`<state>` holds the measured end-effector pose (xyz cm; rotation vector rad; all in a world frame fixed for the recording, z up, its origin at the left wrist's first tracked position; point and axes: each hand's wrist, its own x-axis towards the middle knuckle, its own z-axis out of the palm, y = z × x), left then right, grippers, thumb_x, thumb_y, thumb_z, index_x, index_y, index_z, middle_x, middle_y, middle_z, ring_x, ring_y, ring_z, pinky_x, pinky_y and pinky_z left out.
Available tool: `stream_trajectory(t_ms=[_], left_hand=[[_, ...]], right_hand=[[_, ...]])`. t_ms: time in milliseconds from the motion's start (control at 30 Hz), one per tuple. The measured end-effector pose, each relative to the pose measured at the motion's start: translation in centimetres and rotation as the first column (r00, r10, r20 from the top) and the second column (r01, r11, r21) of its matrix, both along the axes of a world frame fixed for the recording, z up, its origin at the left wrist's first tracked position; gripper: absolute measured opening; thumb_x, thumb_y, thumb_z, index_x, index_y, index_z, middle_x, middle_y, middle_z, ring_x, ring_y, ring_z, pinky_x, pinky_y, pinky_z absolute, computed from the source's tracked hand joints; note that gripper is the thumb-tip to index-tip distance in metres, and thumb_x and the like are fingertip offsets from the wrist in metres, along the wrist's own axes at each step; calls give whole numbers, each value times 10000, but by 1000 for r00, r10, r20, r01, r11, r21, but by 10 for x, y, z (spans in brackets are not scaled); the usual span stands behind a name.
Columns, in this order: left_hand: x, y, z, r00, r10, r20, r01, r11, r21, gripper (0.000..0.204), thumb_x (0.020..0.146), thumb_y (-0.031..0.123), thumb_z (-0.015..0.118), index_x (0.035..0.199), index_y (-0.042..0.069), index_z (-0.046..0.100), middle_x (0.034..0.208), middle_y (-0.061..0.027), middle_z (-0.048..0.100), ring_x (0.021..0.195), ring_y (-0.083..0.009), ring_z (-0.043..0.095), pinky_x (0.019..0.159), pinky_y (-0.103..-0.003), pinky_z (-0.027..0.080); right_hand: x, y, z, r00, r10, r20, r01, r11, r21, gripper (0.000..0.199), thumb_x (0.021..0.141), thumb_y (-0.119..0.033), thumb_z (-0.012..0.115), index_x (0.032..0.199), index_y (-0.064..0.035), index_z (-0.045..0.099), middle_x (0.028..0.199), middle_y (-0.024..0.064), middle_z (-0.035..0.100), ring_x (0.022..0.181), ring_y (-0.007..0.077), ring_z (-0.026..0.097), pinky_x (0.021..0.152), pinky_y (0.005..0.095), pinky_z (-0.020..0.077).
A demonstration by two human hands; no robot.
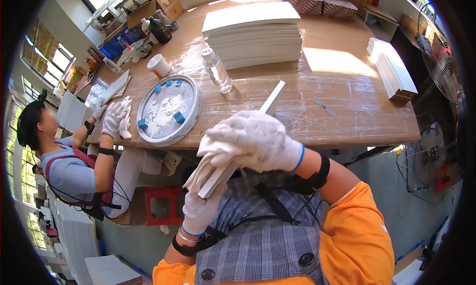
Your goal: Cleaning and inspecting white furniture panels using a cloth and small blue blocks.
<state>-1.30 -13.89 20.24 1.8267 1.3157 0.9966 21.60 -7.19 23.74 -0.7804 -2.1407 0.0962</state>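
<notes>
A long white strip [272,97] slants across in front of my body, its near end low by my lap and its far end over the table's near part. My left hand [201,211], in a white knit glove, is closed around the strip's near end from beneath. Over the strip lies my gloved right hand [260,139], fingers bent around a bunched white cloth [198,172] against it. The palm and part of the strip are hidden under the right glove and cloth.
The brown table [248,99] bears a round lid [163,127] with white powder and blue blocks, a clear bottle [216,72], a stack of white boards [253,37], a knife [325,107] and white strips [391,69]. At left a co-worker [74,161] sits; a fan [439,62] stands at right.
</notes>
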Motion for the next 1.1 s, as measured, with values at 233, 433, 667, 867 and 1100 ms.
stream_trajectory(t_ms=[233, 433, 667, 867, 1100], left_hand=[[-9, 15, -24, 967, -170, 190, 145, 980, 138, 438, 785, -30, 715, 1208, 21, 615, 1181, -132, 651, 1048, -223, 647, 901, -342, 512], [-27, 22, -10, 824, -121, -554, 474, 684, 555, 384, 735, 32, 668, 1106, 130, 655, 1194, -98, 621, 1117, -306, 587, 1059, -469, 385], [-24, 2, -22, 978, -15, 209, 61, 975, -213, 324, 796, 72, 638, 1104, 169, 654, 1208, -51, 580, 1125, -270, 558, 1101, -468, 326], [-42, -1, -52, 850, 171, -499, 242, 713, 658, 464, 646, 31, 692, 1069, 217, 653, 947, 18, 500, 950, -225, 508, 1118, -554, 236], [-46, -6, -88, 906, 259, -335, -146, 934, 327, 1097, 702, 251, 834, 1505, 37, 118, 1508, -248, 236, 1402, -389, 258, 1147, -446, 230]], right_hand=[[121, 60, -39, 796, -575, -190, 519, 809, -275, 385, 847, -68, 673, 1225, -70, 600, 1000, 107, 676, 813, 137, 634, 717, 292, 533], [86, 9, 39, 627, -574, -527, 164, 758, -631, 411, 916, -100, 608, 1314, -45, 518, 1047, 56, 659, 852, 117, 591, 756, 263, 529], [-48, -46, -7, 944, 162, 288, -122, 981, -151, 643, 762, -153, 692, 1357, -154, 450, 1368, 172, 445, 1208, 327, 510, 1014, 459, 424], [13, 45, -79, 938, -87, 335, 218, 901, -376, 528, 841, -113, 560, 1360, -167, 478, 1375, 138, 499, 1274, 336, 450, 1071, 410, 372], [83, 96, -71, 406, -549, 731, 825, 565, -34, 389, 869, -153, 532, 1256, -185, 532, 1129, 87, 619, 1010, 313, 584, 867, 398, 477]])
